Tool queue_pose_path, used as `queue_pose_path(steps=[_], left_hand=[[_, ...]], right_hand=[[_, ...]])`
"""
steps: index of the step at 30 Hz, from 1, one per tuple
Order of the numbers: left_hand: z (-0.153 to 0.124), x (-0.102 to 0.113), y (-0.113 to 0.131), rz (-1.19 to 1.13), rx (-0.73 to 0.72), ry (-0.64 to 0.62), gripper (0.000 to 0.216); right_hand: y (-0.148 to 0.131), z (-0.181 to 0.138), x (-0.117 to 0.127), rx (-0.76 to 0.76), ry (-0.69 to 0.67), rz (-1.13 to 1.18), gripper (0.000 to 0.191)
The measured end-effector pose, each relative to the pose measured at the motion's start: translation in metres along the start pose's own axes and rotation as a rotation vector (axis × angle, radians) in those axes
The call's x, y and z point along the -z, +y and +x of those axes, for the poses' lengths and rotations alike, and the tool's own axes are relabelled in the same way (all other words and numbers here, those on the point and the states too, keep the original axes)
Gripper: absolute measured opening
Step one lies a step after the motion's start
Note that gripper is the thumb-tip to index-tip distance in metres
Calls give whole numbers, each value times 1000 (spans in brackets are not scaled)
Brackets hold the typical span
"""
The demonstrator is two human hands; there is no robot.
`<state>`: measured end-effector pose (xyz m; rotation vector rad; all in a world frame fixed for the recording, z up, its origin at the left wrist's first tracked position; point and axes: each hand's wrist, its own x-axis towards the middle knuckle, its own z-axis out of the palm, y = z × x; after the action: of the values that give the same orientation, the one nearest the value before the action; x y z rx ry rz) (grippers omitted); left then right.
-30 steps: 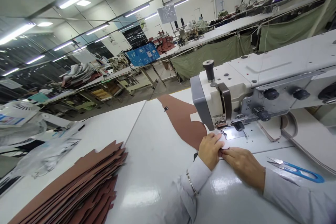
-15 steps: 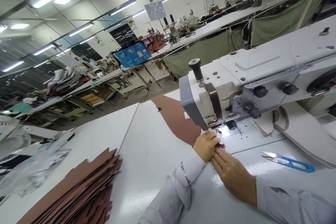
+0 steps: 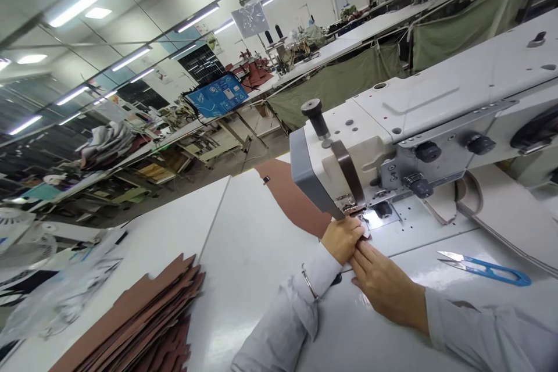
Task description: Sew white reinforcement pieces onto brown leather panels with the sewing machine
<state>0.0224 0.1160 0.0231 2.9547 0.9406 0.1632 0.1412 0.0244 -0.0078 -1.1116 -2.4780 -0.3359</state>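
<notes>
My left hand (image 3: 342, 239) is closed with curled fingers on the edge of a brown fabric or leather panel (image 3: 294, 197), just in front of the sewing machine's (image 3: 325, 171) lit needle area. The panel lies flat and runs behind the machine head, which hides part of it. A small white piece (image 3: 365, 228) shows by my left fingertips. My right hand (image 3: 383, 283) lies flat with fingers stretched out, their tips touching the left hand and the work's near edge. What lies beneath the fingertips is hidden.
Blue-handled thread snips (image 3: 492, 270) lie at the right on the white table (image 3: 248, 256). A stack of brown cut panels (image 3: 135, 314) is at the lower left, with clear plastic (image 3: 56, 296) beyond. Pale cut pieces (image 3: 505, 215) rest under the machine arm.
The view has shifted slightly. The white tag on the brown panel is now hidden by the machine head. My right thumb has come into sight, apart from the fingers.
</notes>
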Motion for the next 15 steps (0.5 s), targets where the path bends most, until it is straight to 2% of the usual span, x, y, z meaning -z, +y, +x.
queue_pose_path(steps=[6, 10, 15], left_hand=[[7, 11, -4, 87, -2, -164, 18], [12, 18, 1, 148, 10, -273, 18], [13, 17, 4, 186, -23, -283, 16]], right_hand=[[7, 3, -1, -12, -24, 42, 49], [7, 3, -4, -2, -20, 59, 49], [6, 2, -4, -3, 24, 63, 47]])
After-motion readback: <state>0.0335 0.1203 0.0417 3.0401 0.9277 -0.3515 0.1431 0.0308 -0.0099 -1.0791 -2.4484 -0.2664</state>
